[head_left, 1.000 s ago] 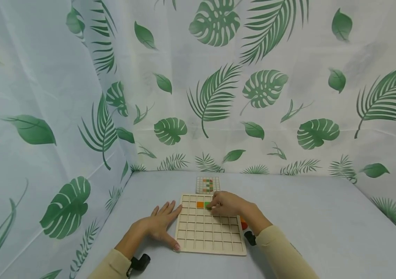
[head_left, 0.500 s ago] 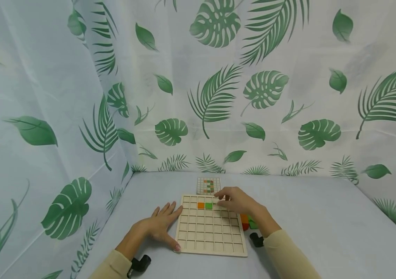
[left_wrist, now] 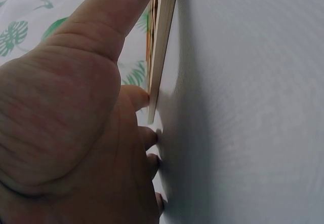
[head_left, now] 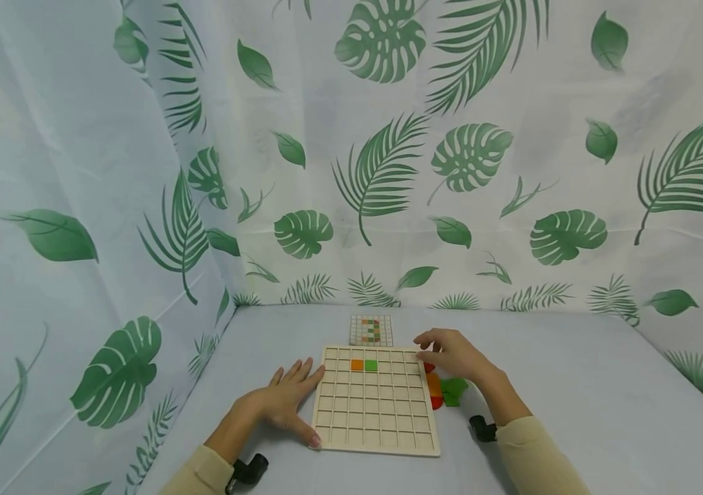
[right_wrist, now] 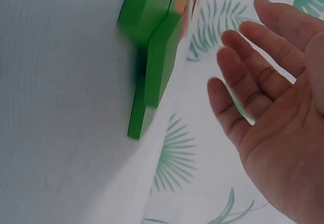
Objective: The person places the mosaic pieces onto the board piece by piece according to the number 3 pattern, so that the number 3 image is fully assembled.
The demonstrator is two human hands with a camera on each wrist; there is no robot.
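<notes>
A wooden grid board (head_left: 371,412) lies on the table, with an orange tile (head_left: 357,365) and a green tile (head_left: 371,366) side by side in its second row. My left hand (head_left: 280,399) rests flat with fingers spread, thumb and index finger touching the board's left edge. Above the board's upper right corner, my right hand (head_left: 453,354) hovers with relaxed fingers and holds nothing. Close below it lie loose green tiles (head_left: 453,390), an orange tile (head_left: 435,385) and red tiles (head_left: 437,403). In the right wrist view several green tiles (right_wrist: 163,62) lie apart from the fingers.
Behind the board lies a small pattern card (head_left: 371,331) with orange and green squares. A leaf-print curtain (head_left: 388,172) closes off the back and left of the white table (head_left: 574,392). A black wrist camera (head_left: 483,429) sits by the right wrist.
My right hand has let go of the green tile in the board's second row and moved right, off the grid, uncovering the loose tiles. My left hand stays in place.
</notes>
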